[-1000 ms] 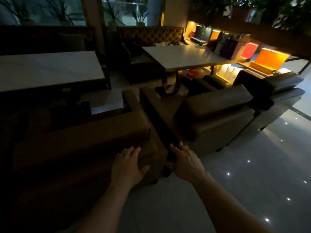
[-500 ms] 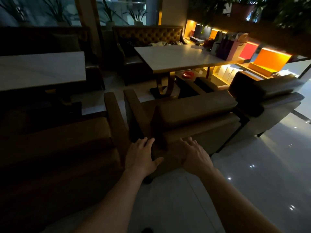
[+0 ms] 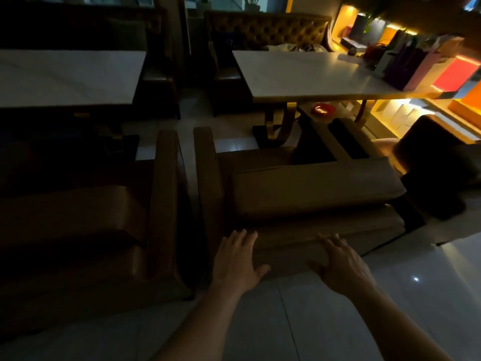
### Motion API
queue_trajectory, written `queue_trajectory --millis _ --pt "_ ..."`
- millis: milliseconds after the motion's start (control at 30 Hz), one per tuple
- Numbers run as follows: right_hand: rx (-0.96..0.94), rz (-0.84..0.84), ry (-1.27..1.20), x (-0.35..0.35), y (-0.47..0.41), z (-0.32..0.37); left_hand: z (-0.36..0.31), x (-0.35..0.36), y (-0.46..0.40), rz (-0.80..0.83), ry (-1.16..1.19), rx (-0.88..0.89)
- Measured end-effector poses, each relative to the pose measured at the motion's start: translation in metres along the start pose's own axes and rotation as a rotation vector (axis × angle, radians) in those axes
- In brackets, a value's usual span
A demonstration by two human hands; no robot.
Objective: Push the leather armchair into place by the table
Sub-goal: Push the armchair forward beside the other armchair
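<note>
Both arms are extended from the bottom of the frame toward its lower centre; the left hand [image 3: 237, 259] and right hand [image 3: 341, 264] are held flat, fingers straight and spread.

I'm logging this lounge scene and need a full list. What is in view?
leather armchair: 1, brown, centre, facing the right table
second armchair: 1, brown, left, beside it with a gap
tables: 2, pale tops, left and right
tufted sofa: 1, brown, behind right table
red ashtray: 1, under right table
gift bags: several, purple and pink, far right
dark armchair: 1, right
left hand: flat on chair back
right hand: flat on chair back
</note>
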State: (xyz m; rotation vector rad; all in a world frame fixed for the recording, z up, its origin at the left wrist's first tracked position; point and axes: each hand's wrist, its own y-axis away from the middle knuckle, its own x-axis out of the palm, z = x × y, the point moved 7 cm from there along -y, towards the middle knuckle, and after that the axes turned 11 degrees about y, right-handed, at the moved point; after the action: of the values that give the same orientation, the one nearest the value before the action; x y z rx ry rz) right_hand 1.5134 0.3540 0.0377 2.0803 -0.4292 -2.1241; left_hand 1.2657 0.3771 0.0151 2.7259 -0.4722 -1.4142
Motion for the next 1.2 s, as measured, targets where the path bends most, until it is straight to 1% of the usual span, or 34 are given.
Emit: queue_trajectory --millis 200,333,533,633,700,867,1033,1200 --pt "-0.067 0.072 0.026 0.029 -0.059 -0.03 0.0 0.038 -0.039 -0.031 -0.021 -0.066" --pt "-0.158 0.057 0.046 0.05 -0.1 -0.044 -0.002 0.073 -0.056 -0.098 -0.054 -0.124" --pt "-0.241 0.066 0.164 0.088 -0.138 -0.063 0.002 0.115 -0.075 -0.168 -0.102 -0.191" --pt "-0.248 0.049 0.16 0.095 -0.144 -0.064 0.006 0.12 -0.079 -0.224 -0.163 -0.191" --pt "-0.243 0.04 0.157 0.096 -0.144 -0.061 0.01 0.124 -0.081 -0.221 -0.183 -0.203" --pt "-0.238 0.013 0.164 0.094 -0.145 -0.054 0.015 0.118 -0.087 -0.251 -0.136 -0.22" --pt "-0.246 0.058 0.196 0.094 -0.151 -0.052 0.015 0.117 -0.092 -0.238 -0.167 -0.227" --pt "-0.26 0.052 0.221 0.095 -0.15 -0.051 0.007 0.115 -0.093 -0.23 -0.163 -0.238"
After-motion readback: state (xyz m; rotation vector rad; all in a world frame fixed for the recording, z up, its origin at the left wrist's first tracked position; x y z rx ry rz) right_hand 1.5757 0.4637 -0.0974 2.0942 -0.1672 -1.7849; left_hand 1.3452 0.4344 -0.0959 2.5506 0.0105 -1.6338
